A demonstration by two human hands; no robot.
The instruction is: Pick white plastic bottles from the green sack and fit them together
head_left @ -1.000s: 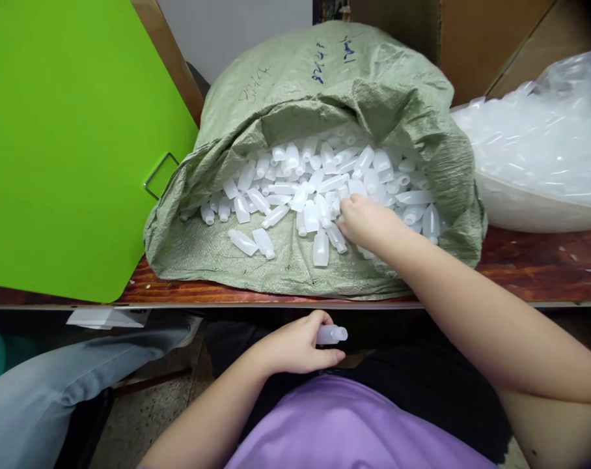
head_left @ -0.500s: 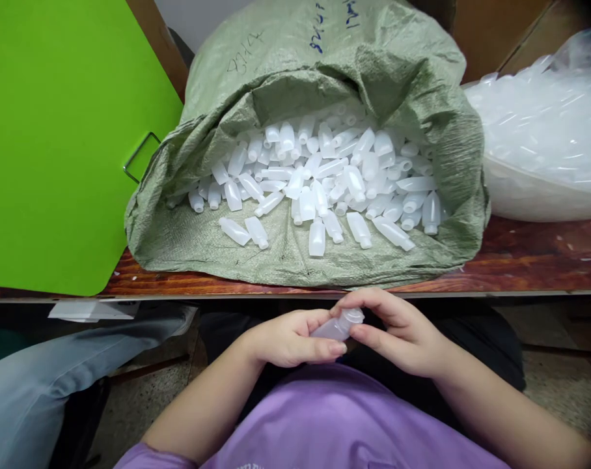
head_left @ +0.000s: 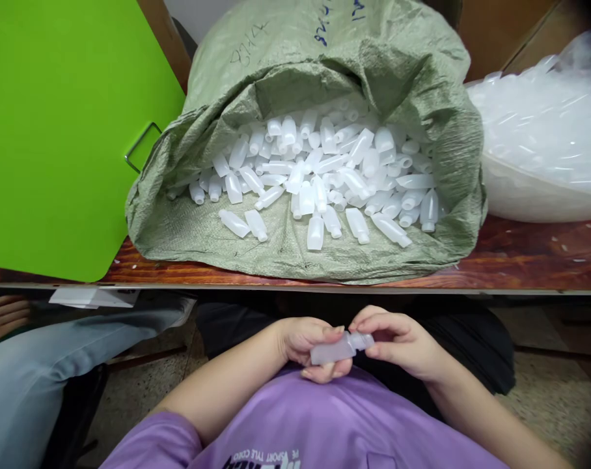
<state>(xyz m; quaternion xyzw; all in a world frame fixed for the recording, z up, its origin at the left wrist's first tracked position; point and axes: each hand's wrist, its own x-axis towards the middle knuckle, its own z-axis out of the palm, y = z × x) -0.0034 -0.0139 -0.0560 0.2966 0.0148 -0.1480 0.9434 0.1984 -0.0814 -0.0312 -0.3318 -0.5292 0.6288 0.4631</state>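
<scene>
In my lap, below the table edge, my left hand is wrapped round the body of a small translucent white plastic bottle lying sideways. My right hand pinches the bottle's neck end with its fingertips. Up on the table, an open green woven sack lies on its side with several identical small white bottles spilling out of its mouth towards me.
A bright green board with a metal clip leans at the left. A clear plastic bag of pale parts sits at the right on the wooden table. Another person's leg and hand show at lower left.
My right hand left the sack and came down to the bottle in my left hand. Both hands then dropped slightly lower in my lap, the bottle now lying flatter.
</scene>
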